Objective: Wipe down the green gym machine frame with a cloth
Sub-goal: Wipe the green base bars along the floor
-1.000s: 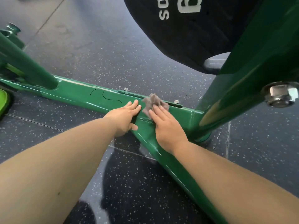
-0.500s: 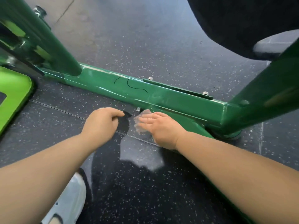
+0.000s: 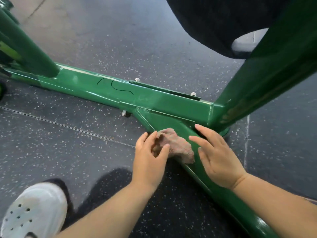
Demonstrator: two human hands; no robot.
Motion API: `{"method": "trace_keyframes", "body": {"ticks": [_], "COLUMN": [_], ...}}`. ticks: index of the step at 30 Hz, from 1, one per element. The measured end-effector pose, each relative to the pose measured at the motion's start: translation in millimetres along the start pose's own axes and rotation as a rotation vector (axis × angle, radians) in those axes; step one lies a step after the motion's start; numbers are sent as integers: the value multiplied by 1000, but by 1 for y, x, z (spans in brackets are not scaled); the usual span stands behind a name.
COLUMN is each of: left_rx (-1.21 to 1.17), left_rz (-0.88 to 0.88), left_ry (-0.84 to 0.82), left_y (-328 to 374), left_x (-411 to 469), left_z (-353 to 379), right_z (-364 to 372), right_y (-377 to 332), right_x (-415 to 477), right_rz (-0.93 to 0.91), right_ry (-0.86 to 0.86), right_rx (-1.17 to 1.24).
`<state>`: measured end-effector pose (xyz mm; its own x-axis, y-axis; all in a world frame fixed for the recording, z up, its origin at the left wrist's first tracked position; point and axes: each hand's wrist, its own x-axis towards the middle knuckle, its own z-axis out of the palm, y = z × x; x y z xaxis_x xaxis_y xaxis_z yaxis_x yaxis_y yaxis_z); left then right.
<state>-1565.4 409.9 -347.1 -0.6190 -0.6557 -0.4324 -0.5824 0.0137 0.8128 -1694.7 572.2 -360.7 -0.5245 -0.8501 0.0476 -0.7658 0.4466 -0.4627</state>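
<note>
The green gym machine frame lies low on the floor, with a cross beam and a diagonal beam running toward me. Black pen-like marks sit on top of the cross beam. A crumpled grey-brown cloth rests on the diagonal beam just below the joint. My left hand grips the cloth's left side with thumb and fingers. My right hand hovers beside the cloth's right edge, fingers spread, over the beam; it holds nothing.
Dark speckled rubber floor tiles surround the frame. A green upright post rises at the right, another slanted tube at the left. A black weight plate hangs at top. My white clog stands at bottom left.
The cloth passed from under my right hand to my left hand's grip, and moved down the diagonal beam. My right hand lifted off and opened. The view dropped back toward me.
</note>
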Motion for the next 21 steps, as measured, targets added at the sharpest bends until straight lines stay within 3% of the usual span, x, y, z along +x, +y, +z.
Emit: {"method": "trace_keyframes", "body": {"ticks": [2, 4, 7, 9, 14, 17, 19, 21], "left_rx": [46, 162, 506, 690, 754, 774, 763, 731], "left_rz": [16, 103, 454, 662, 676, 871, 836, 665], "left_ry": [28, -1, -54, -85, -148, -316, -356, -284], "left_y": [7, 15, 13, 9, 5, -3, 12, 33], "left_x": [-15, -17, 9, 43, 47, 31, 46, 68], "left_z": [26, 54, 73, 60, 45, 44, 30, 18], "right_z": [0, 6, 8, 5, 4, 0, 0, 2], "right_y": [7, 4, 1, 4, 6, 9, 8, 5], "right_x": [-12, -16, -11, -7, -6, -8, -12, -13], "right_rz": [212, 472, 679, 720, 714, 726, 709, 695], "right_ry": [122, 46, -129, -209, -184, -159, -137, -131], "right_rx": [-45, 2, 45, 46, 183, 227, 197, 134]}}
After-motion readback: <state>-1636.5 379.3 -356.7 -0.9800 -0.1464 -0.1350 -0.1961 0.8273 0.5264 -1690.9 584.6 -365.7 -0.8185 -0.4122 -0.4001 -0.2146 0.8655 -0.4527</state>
